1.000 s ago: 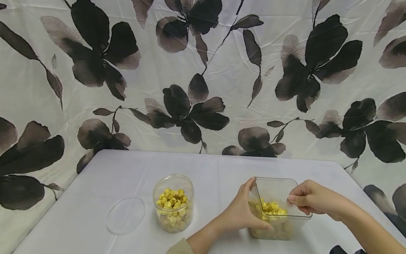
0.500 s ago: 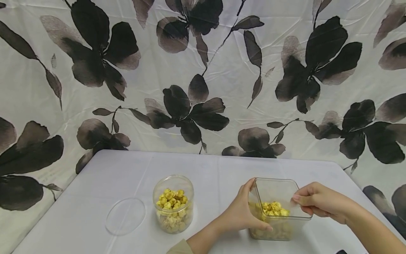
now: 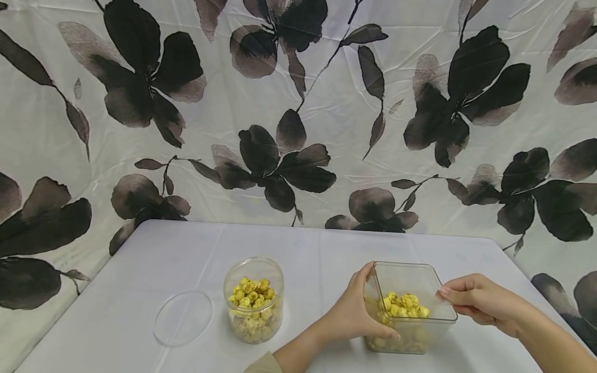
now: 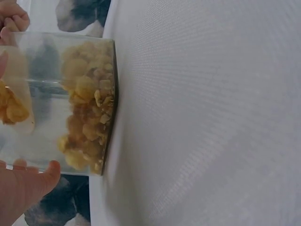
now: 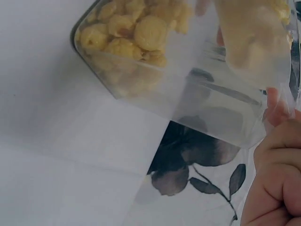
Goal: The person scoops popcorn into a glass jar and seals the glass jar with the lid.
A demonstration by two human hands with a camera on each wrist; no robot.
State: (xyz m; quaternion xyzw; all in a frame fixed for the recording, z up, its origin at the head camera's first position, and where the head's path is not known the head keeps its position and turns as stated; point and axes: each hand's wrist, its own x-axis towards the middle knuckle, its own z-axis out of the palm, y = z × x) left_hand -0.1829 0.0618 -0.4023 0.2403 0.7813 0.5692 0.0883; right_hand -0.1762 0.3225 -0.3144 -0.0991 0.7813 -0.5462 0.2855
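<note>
My left hand grips a clear square container by its left side, thumb along the front wall. Popcorn fills its lower part. Over the right rim, my right hand pinches the handle end of a translucent scoop that reaches down into the container. Yellow popcorn lies heaped on the scoop, above the layer at the bottom. In the left wrist view, the scoop shows through the wall, with yellow pieces on it.
A round clear jar holding popcorn stands left of the left hand. Farther left, a clear round lid lies flat on the white table. A floral cloth hangs behind the table.
My right hand has moved right and slightly toward me with the scoop. The yellow popcorn on it has shifted right inside the container. My left hand keeps its grip in place.
</note>
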